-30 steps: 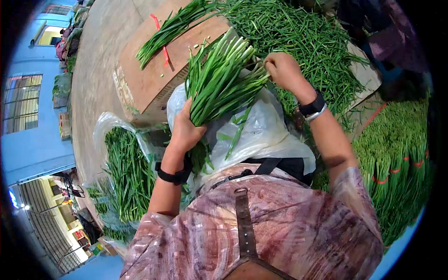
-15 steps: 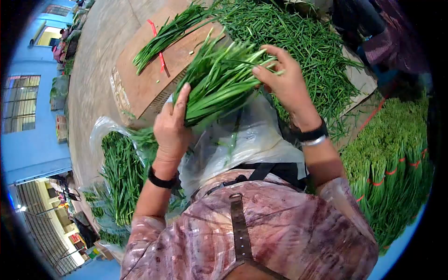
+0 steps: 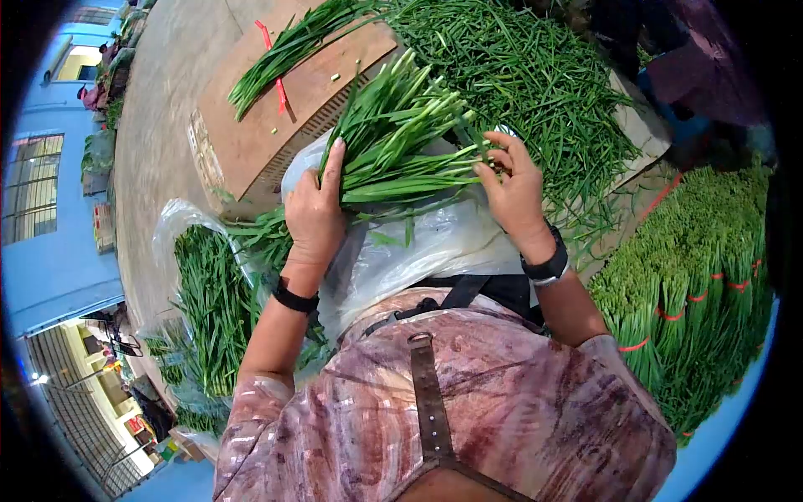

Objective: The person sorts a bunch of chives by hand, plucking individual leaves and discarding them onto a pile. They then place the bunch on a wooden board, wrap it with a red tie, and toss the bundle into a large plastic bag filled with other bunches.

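My left hand (image 3: 316, 213) is wrapped round a loose bunch of garlic chives (image 3: 393, 146), its index finger stretched along the leaves. The pale cut stem ends fan out to the right. At those ends my right hand (image 3: 514, 188) has thumb and fingers pinched together on a thin green chive blade (image 3: 478, 144). Beneath the bunch, a clear plastic sheet (image 3: 410, 251) covers my lap. A tied bunch of chives (image 3: 288, 57) with a red band (image 3: 281, 94) lies on a brown board (image 3: 242, 138) ahead.
A big heap of loose chives (image 3: 519, 84) spreads ahead and right. Flowering chive bundles (image 3: 677, 276) with red ties stand at my right. Chives in a plastic bag (image 3: 213, 301) are at my left. Another person's dark clothing (image 3: 703, 67) shows at upper right.
My right hand has moved down and slightly right, beside the stem ends. The bunch in my left hand has spread, its stems now more fanned out.
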Motion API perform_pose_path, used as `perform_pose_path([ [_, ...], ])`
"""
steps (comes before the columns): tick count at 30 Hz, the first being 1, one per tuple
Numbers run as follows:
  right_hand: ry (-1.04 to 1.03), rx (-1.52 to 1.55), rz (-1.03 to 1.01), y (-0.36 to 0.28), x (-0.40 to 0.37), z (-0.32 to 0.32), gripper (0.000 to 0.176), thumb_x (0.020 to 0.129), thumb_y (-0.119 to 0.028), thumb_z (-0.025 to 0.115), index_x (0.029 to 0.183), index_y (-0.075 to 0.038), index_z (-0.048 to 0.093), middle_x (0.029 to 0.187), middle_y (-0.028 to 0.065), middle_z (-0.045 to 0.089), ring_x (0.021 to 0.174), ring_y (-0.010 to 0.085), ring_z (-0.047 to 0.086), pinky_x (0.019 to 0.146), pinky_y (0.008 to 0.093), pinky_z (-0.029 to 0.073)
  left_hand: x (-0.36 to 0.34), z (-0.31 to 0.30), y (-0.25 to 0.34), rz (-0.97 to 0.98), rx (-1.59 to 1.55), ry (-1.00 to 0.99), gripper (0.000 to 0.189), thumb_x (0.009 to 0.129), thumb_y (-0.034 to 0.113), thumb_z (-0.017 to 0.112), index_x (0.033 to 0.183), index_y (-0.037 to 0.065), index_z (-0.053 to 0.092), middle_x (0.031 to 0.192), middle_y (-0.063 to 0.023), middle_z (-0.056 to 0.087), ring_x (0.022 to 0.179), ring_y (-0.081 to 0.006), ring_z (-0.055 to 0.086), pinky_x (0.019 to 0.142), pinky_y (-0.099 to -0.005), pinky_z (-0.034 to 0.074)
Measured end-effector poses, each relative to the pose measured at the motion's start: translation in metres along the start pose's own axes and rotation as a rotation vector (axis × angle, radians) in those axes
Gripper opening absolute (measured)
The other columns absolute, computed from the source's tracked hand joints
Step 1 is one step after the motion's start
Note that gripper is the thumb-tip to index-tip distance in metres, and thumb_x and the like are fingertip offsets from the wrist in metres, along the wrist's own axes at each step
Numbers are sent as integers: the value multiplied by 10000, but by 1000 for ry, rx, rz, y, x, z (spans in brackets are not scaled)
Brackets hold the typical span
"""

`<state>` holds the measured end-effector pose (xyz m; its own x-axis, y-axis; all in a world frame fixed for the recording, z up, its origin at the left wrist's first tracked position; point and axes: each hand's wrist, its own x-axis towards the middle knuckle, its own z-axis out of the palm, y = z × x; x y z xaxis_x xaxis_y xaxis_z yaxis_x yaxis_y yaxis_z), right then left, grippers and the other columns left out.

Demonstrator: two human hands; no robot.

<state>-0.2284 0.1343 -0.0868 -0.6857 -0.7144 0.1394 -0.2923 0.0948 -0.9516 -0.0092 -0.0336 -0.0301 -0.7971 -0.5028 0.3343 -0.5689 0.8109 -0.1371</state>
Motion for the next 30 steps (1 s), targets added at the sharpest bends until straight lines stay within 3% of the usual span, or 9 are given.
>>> perform_pose_path([
  [9,51,379,359,34,12,-12,224,860,24,571,1082,37,591,879,94,684,770,124,649,641,241,512,-4,4,-1,30,40,17,670,769,33,543,1402,229,437,749,-49,480,610,-216,503,565,-330,411],
  [12,5,221,392,94,30,-41,228,873,-21,585,1096,27,591,929,91,679,784,114,630,675,250,504,-5,4,-1,35,18,19,669,769,47,552,1403,225,435,762,-52,482,628,-219,504,569,-333,406],
  [14,68,-613,99,110,33,-55,233,872,-68,609,1082,33,597,937,87,676,805,114,621,693,253,498,-4,2,-1,39,0,-5,667,769,57,560,1402,225,436,781,-56,489,654,-224,508,580,-339,402],
  [16,50,-688,-13,91,49,-56,256,861,-119,640,1064,34,606,934,87,672,819,122,615,710,259,493,-6,-1,-1,39,-16,-54,665,769,66,565,1401,228,438,806,-59,499,688,-230,515,596,-347,398],
  [18,-51,-13,100,13,71,-41,292,840,-171,678,1042,30,617,923,90,666,825,136,612,725,268,490,-7,-1,0,65,-38,-24,660,773,65,561,1399,237,439,850,-68,519,727,-236,524,617,-351,397],
  [20,-99,15,-8,-14,79,-18,386,778,-308,720,979,13,644,884,152,654,758,264,649,689,351,510,-6,0,0,94,-22,20,656,778,65,557,1397,249,441,888,-77,536,759,-241,532,633,-352,397],
  [24,-101,-412,-224,-33,60,-5,315,744,-229,735,960,-26,628,877,133,601,825,304,578,736,370,486,-13,1,1,82,26,15,651,787,66,548,1395,274,440,992,-118,563,823,-257,552,680,-352,402],
  [27,-47,-286,-289,-34,43,-12,370,725,-167,750,1029,-22,599,893,122,590,812,296,576,738,370,491,-20,1,3,45,-25,11,652,787,71,549,1395,280,438,1029,-135,565,845,-262,558,702,-355,398],
  [30,7,-106,-118,-21,43,-2,422,710,-134,757,1070,-12,572,912,124,589,824,287,567,739,369,490,-14,1,6,47,-54,10,652,786,83,556,1395,281,436,1053,-144,564,855,-263,560,707,-354,393],
])
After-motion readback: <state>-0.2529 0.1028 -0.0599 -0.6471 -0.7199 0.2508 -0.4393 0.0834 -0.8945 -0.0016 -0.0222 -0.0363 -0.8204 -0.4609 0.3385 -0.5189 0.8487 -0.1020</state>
